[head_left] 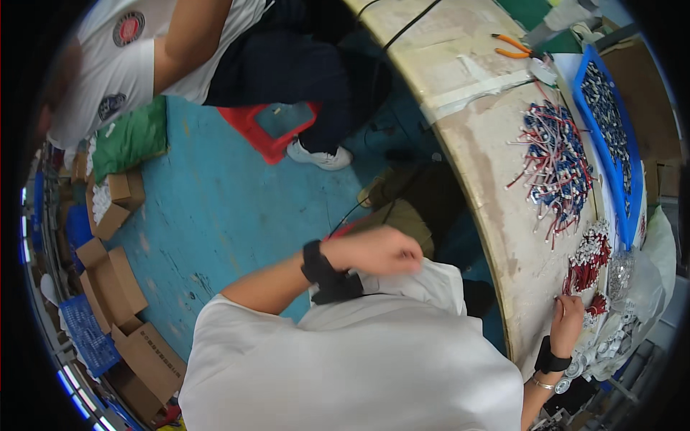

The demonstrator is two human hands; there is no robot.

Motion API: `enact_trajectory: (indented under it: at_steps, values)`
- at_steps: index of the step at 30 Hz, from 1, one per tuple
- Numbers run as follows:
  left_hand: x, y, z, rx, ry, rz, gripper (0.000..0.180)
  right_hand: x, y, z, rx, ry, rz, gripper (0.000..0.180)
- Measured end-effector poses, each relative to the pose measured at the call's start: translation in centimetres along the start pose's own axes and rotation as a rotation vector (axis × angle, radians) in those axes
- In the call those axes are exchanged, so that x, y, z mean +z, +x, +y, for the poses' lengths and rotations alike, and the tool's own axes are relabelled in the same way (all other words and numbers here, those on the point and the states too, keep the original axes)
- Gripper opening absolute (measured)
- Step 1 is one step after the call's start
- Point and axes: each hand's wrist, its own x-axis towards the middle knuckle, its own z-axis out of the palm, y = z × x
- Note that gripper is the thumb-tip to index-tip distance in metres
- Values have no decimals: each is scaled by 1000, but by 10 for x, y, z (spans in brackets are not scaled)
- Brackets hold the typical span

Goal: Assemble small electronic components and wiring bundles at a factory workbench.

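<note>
My left hand is over my lap, a black band around its wrist. Motion blurs its fingers; they look curled, and I see nothing in them. On the worktable at the right, my right hand has its fingers drawn together at the near side of a bundle of red wires with white connectors. A bit of red shows at its fingertips, too small to make out. A smaller bunch of red wires lies right beside that hand. Farther up the table lies a loose heap of red, white and blue wired parts.
A blue tray of small parts stands along the table's far side, near orange-handled pliers. Clear plastic bags sit past the bundles. Another person sits at upper left on a red stool. Cardboard boxes line the left.
</note>
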Motion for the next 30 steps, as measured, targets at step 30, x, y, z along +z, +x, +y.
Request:
enact_trajectory:
  at_steps: [30]
  values:
    - [-145, -113, -226, -516, -286, 1248, 26, -197, 27, -5, -318, 529, 208, 14]
